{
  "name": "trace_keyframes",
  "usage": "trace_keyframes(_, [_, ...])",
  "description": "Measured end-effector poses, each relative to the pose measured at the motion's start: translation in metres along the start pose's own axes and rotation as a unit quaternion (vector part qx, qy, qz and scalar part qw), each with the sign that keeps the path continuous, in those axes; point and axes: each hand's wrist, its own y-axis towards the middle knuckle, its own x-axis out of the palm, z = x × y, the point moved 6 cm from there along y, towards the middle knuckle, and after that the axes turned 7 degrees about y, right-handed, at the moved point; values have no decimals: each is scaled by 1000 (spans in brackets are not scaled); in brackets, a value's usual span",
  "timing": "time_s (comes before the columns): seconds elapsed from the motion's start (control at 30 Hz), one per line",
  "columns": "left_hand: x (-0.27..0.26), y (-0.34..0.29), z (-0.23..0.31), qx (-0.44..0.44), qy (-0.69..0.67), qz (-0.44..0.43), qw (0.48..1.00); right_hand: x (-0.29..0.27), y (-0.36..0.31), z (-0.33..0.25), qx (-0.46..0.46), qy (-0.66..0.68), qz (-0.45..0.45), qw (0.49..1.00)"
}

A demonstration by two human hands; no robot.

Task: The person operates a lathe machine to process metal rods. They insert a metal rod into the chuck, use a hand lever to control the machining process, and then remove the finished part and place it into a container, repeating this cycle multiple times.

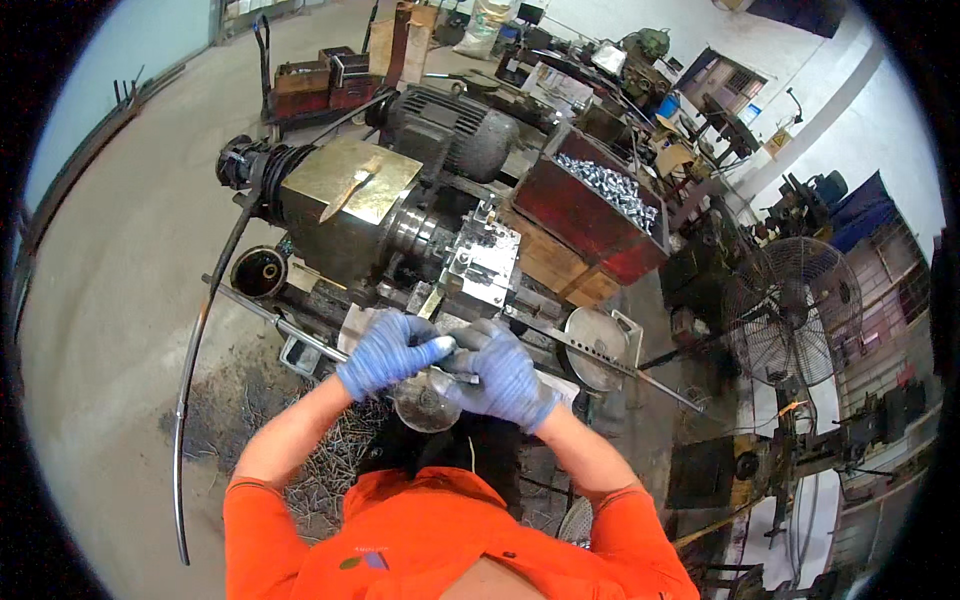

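My two hands meet in front of the lathe-like machine (480, 256), both in blue knit gloves with grey-coated fingers. My left hand (385, 352) has its fingers curled and its thumb stretched toward the right hand's fingertips; what it grips is hidden. My right hand (497, 372) is closed, with a small metal piece (462, 377) showing between its fingers. Just beyond the hands is the machine's shiny metal tool block (483, 262), beside the round chuck (410, 232). Below them sits a round metal dish (425, 408).
A brush (350, 190) lies on the machine's brass-coloured cover (310, 180). Behind right, a red bin (590, 220) holds many small metal parts. A long bar (190, 400) slants down at left, a perforated lever (600, 355) reaches right, metal shavings (335, 460) litter the floor, and a fan (795, 310) stands right.
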Motion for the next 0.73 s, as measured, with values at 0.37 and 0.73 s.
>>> trace_keyframes(0.37, [-198,-112,-31,-136,340,238,899,18,108,110,171,-167,-117,964])
trace_keyframes(0.73, [-246,-268,-117,-364,443,255,778,41,141,141,231,-93,-133,959])
